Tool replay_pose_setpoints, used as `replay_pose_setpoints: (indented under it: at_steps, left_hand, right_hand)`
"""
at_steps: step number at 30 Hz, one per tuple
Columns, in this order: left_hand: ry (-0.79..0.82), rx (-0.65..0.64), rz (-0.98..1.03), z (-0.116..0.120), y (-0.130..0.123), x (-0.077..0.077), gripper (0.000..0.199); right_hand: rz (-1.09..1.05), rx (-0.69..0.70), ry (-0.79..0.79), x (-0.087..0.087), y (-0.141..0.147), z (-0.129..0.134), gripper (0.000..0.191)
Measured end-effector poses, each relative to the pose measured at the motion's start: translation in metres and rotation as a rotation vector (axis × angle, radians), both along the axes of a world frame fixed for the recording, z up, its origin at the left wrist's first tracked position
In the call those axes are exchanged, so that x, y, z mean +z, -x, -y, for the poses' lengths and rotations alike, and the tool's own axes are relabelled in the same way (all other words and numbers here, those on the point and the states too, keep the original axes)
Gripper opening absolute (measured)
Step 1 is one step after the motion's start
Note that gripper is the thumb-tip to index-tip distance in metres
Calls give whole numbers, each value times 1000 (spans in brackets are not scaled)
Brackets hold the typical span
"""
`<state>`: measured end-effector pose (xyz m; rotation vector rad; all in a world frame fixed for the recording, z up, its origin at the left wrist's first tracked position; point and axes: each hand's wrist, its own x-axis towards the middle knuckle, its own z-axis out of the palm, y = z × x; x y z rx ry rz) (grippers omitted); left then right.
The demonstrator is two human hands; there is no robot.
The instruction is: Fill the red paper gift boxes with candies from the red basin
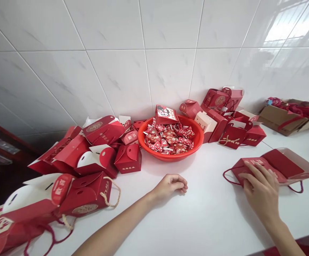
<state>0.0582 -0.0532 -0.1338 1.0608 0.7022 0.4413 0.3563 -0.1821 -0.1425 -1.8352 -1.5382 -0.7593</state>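
Observation:
My left hand (172, 186) rests on the white table (197, 213) in front of the bowl, its fingers curled in with nothing visible in them. At the right, my right hand (262, 188) is on a red gift box (271, 165) with dark red cord handles, fingers laid across its printed face. The box lies on its side, and its flap end points right; the underside of my palm is hidden. An orange-red bowl (170, 156) full of wrapped candies (170, 137) stands beyond my left hand. A small printed red box (166, 113) sits on top of the candies.
Red gift boxes (98, 160) crowd the left side, some with lids up and rope handles. More red boxes (233, 133) are piled right of the bowl. A cardboard box (287, 117) with red material stands far right. A tiled wall (117, 78) closes the back.

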Motion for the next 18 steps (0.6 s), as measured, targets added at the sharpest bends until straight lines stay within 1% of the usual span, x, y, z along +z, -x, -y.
replay_pose_setpoints:
  at_steps: [6, 11, 14, 16, 18]
  left_hand:
    - [-3, -9, 16, -2, 0, -5, 36]
    - [7, -13, 26, -1, 0, -4, 37]
    - [15, -16, 30, -1, 1, -3, 38]
    - [22, -17, 33, -1, 1, -3, 39]
    - [30, -16, 36, -1, 1, -2, 39]
  right_hand:
    - [-8, -55, -108, -1, -35, 1, 31]
    - [-21, -55, -183, 5, -61, -1, 36]
    - [-98, -97, -182, 12, -61, -3, 39]
    - [-130, -107, -200, 18, -54, -5, 34]
    - [-124, -84, -229, 26, -44, -11, 28]
